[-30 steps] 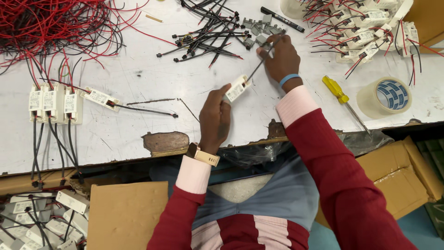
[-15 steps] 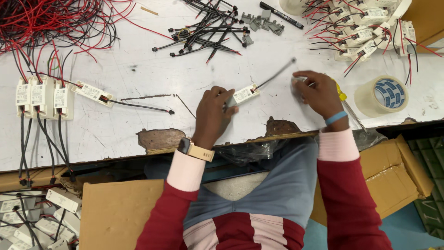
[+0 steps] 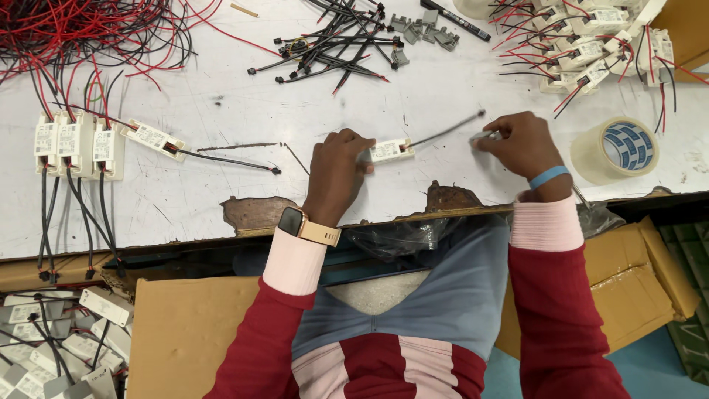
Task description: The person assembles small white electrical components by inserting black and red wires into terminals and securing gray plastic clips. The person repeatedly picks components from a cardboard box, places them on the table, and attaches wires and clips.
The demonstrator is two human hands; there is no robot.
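My left hand (image 3: 336,174) pinches a small white rectangular module (image 3: 389,150) against the white table (image 3: 221,96). A thin black cable (image 3: 447,130) runs from the module's right end up and to the right. My right hand (image 3: 521,144) is just right of that cable, with its fingers closed on a small grey clip (image 3: 485,136). The clip sits near the cable's free tip but does not clearly touch it. I wear a watch on the left wrist and a blue band on the right.
A tape roll (image 3: 617,148) lies right of my right hand. Loose grey clips (image 3: 425,29) and black cables (image 3: 332,44) lie at the back, red wires (image 3: 74,37) at the back left, wired modules (image 3: 591,44) at the back right, and white modules (image 3: 74,140) at the left. Cardboard boxes (image 3: 650,273) stand below the chipped table edge.
My right hand came back from the grey clips at the far side to just right of the module. My left hand stayed on the module, which now lies lower and flatter on the table.
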